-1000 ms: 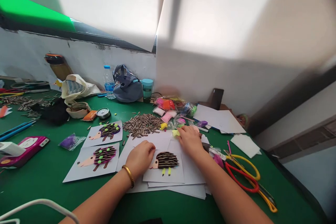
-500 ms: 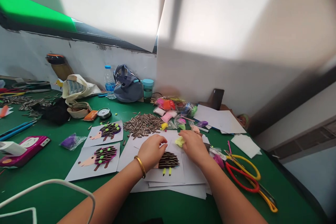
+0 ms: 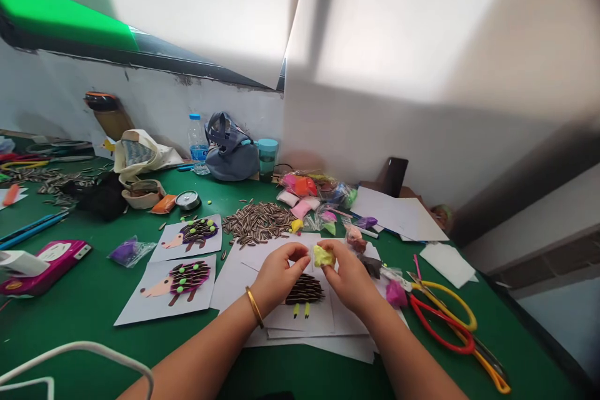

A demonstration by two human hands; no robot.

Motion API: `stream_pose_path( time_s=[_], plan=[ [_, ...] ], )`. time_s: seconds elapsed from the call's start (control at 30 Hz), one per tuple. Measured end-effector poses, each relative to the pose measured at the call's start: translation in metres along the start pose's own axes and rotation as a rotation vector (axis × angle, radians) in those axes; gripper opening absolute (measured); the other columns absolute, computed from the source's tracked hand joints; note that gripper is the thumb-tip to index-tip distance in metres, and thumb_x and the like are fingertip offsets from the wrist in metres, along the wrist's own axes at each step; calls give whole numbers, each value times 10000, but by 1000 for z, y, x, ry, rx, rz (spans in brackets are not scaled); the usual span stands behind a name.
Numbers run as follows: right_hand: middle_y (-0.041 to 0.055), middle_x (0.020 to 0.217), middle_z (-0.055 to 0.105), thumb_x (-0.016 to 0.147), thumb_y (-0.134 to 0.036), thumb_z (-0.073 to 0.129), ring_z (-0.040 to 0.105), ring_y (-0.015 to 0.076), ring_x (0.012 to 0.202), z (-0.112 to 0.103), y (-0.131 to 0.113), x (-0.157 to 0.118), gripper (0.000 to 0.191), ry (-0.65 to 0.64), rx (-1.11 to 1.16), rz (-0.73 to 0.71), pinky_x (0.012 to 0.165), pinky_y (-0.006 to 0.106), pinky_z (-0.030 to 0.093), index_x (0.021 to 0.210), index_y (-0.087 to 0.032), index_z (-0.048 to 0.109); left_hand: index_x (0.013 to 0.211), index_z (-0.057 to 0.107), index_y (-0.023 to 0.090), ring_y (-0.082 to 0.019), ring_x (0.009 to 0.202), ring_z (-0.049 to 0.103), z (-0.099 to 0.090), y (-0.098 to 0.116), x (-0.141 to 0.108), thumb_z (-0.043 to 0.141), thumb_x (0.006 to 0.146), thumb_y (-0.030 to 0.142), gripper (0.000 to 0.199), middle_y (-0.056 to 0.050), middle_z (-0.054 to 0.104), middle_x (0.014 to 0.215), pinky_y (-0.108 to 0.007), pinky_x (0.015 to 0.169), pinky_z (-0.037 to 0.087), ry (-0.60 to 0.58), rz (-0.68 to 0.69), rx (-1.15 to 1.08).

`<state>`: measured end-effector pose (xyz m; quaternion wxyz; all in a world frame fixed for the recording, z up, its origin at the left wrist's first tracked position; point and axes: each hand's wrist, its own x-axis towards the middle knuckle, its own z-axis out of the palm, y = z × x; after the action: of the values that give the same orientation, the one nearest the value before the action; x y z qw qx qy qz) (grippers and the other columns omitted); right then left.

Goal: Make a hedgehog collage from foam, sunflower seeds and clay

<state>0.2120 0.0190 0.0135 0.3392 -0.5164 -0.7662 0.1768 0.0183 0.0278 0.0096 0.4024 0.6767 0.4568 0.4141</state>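
Note:
My right hand [image 3: 349, 272] grips a lump of pale yellow modelling clay [image 3: 323, 255], which seems to be in a clear wrapper, between thumb and fingers. Just left of it, my left hand [image 3: 282, 272], with a gold bangle on the wrist, has thumb and forefinger pinched together; whatever is between them is too small to make out. Below both hands lies a hedgehog picture [image 3: 304, 290] with sunflower-seed spines and two yellow legs, its head hidden behind my left hand. Two more hedgehog pictures, one upper [image 3: 191, 236] and one lower [image 3: 178, 284], lie to the left, dotted with green balls.
Behind the papers sits a pile of sunflower seeds [image 3: 257, 222]. Bagged clay [image 3: 304, 187] lies at the back, scissors with red and yellow handles [image 3: 445, 319] at the right. A purple clay packet [image 3: 131, 251], a magenta box [image 3: 51, 265] and a white cable [image 3: 94, 347] are left.
My right hand has turned and brought the yellow clay left and closer to my left hand. My left hand has shifted slightly right, its fingertips now pinched beside the clay.

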Motion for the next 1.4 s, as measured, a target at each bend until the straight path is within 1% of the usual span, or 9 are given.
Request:
stream_pose_path(
  time_s=[0.1, 0.2, 0.53, 0.63, 0.77, 0.9, 1.0, 1.23, 1.4],
  plan=[
    [69, 1156, 621, 835, -155, 554, 581, 236, 1051, 5, -5, -6, 376, -21, 38, -2, 916, 389, 469, 1202, -229, 510, 869, 638, 185, -163, 750, 599, 4, 3, 0, 626, 804, 298, 130, -15, 649, 809, -292, 723, 488, -1, -65, -205],
    [67, 1219, 592, 832, -167, 606, 546, 235, 1117, 6, -8, -8, 483, -48, 76, -79, 963, 382, 446, 1292, -249, 486, 781, 627, 172, -148, 708, 578, 3, 7, -1, 669, 742, 272, 115, -1, 625, 744, -272, 691, 474, 26, -140, -331],
    [68, 994, 634, 931, -223, 508, 575, 219, 927, 2, -19, -10, 203, -23, 133, -155, 819, 346, 484, 1078, -241, 646, 763, 573, 164, -106, 615, 500, 5, 10, -7, 682, 748, 399, 259, 26, 548, 684, -226, 585, 419, 17, -266, -513],
    [69, 1006, 632, 938, -271, 521, 570, 222, 943, 4, -18, -10, 179, -40, 146, -142, 830, 346, 481, 1069, -238, 639, 833, 573, 176, -117, 643, 528, 5, 7, -5, 675, 739, 365, 235, 19, 566, 727, -237, 605, 442, 70, -230, -469],
    [68, 1012, 616, 929, -353, 552, 561, 223, 956, 6, -14, -10, 209, -77, 178, -143, 844, 340, 470, 1082, -227, 617, 841, 598, 193, -148, 732, 578, 3, 3, -5, 610, 783, 269, 96, -2, 613, 786, -276, 696, 480, 134, -72, -268],
    [54, 936, 615, 965, -329, 478, 562, 203, 899, 6, -14, -9, 185, -32, 190, -123, 813, 326, 467, 992, -219, 624, 945, 665, 209, -180, 886, 610, 1, 0, -8, 577, 842, 234, 138, -34, 678, 943, -318, 827, 478, 94, 47, -68],
    [47, 879, 609, 977, -314, 453, 562, 192, 858, 4, -16, -9, 212, -16, 196, -118, 771, 313, 468, 914, -213, 629, 996, 669, 218, -168, 837, 601, -1, 0, -9, 613, 848, 242, 161, -28, 667, 923, -301, 775, 478, 44, 103, 23],
    [48, 868, 597, 966, -263, 458, 558, 185, 827, 5, -19, -10, 204, -21, 143, -148, 736, 311, 456, 880, -211, 636, 873, 613, 209, -179, 833, 543, -5, 10, -10, 675, 809, 213, 89, -13, 584, 853, -304, 760, 447, 8, 189, 244],
    [40, 836, 595, 984, -283, 417, 560, 177, 795, 4, -19, -10, 245, -80, 142, -131, 704, 302, 456, 852, -213, 611, 823, 618, 215, -187, 878, 552, -7, 13, -11, 643, 838, 201, 32, -25, 595, 882, -318, 802, 445, 5, 240, 257]
  ],
)
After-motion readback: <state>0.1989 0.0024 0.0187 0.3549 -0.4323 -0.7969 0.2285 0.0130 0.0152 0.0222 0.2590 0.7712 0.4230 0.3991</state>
